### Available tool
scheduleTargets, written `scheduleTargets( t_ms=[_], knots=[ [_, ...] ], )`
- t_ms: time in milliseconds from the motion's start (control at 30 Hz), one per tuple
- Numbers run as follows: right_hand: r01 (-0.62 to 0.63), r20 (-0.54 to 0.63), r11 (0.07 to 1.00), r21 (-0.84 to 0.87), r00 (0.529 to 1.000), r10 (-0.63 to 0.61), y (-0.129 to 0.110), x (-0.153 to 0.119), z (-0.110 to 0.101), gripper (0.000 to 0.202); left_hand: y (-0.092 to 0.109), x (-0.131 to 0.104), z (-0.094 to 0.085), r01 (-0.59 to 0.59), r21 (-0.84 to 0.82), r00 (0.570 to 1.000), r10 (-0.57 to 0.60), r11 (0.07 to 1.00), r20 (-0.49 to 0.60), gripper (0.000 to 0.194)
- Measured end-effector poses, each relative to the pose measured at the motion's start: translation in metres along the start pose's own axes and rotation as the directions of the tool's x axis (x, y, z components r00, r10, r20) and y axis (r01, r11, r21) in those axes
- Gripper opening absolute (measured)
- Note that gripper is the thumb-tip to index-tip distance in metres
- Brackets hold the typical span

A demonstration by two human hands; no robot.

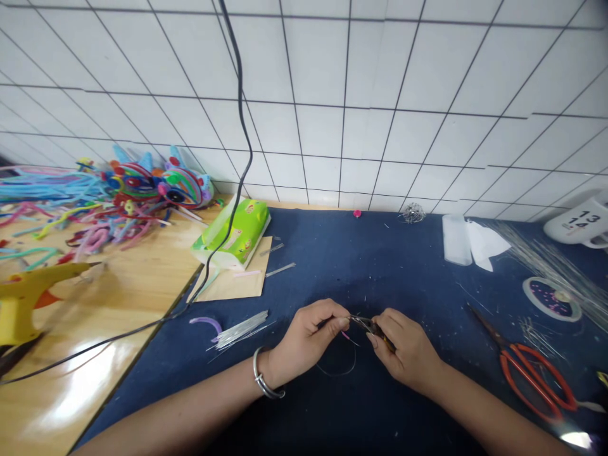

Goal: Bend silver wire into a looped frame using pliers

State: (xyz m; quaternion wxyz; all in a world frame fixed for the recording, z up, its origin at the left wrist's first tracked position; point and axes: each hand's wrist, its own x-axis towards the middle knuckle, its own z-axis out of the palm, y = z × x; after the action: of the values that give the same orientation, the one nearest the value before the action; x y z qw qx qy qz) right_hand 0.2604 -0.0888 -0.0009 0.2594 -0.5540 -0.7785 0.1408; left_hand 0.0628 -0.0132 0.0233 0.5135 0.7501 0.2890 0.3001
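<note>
My left hand (316, 335), with a silver bangle (262, 375) at the wrist, pinches a thin wire (354, 318) between thumb and forefinger. My right hand (403, 345) is wrapped round pliers (386, 335) with dark and yellow-orange handles. The jaws of the pliers point left and meet the wire close to my left fingertips. Below them a thin wire loop (339, 373) hangs over the dark blue cloth (327, 272), and a small pink piece (346, 335) shows beside it. Exactly how the jaws grip the wire is too small to make out.
Cut wires (242, 329) and a purple curved strip (211, 326) lie left. Red-handled scissors (527, 373), an oval dish (551, 297) and a white mug (577, 218) stand right. A tissue pack (237, 234), black cable (242, 120), yellow glue gun (28, 291) and colourful pipe cleaners (99, 240) occupy the left.
</note>
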Motion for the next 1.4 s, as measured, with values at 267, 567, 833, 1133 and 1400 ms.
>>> scheduleTargets(
  t_ms=[267,567,833,1133,1400],
  knots=[
    [0.012,0.017,1.0,-0.001,1.0,-0.012,0.001,-0.001,0.001,0.014,0.001,0.0,-0.001,-0.005,-0.005,1.0,0.005,1.0,0.013,0.019],
    [0.017,0.056,0.999,0.033,0.998,-0.019,0.0,0.002,0.0,0.011,0.001,-0.001,-0.001,0.043,-0.058,0.999,-0.041,0.997,0.029,0.018],
    [-0.005,0.044,1.0,-0.005,0.999,0.005,0.005,0.011,-0.017,0.01,0.003,0.002,-0.008,0.061,-0.021,0.998,-0.061,0.998,-0.013,0.017],
    [-0.165,0.27,0.981,0.103,0.954,0.132,-0.011,0.014,-0.038,0.01,0.007,0.004,-0.014,-0.033,0.129,0.999,0.033,0.991,-0.002,0.016],
    [-0.129,0.255,0.99,0.063,0.961,0.109,-0.014,0.013,-0.034,0.011,0.008,0.004,-0.014,-0.059,0.199,0.998,0.052,0.978,0.038,0.017]
  ],
)
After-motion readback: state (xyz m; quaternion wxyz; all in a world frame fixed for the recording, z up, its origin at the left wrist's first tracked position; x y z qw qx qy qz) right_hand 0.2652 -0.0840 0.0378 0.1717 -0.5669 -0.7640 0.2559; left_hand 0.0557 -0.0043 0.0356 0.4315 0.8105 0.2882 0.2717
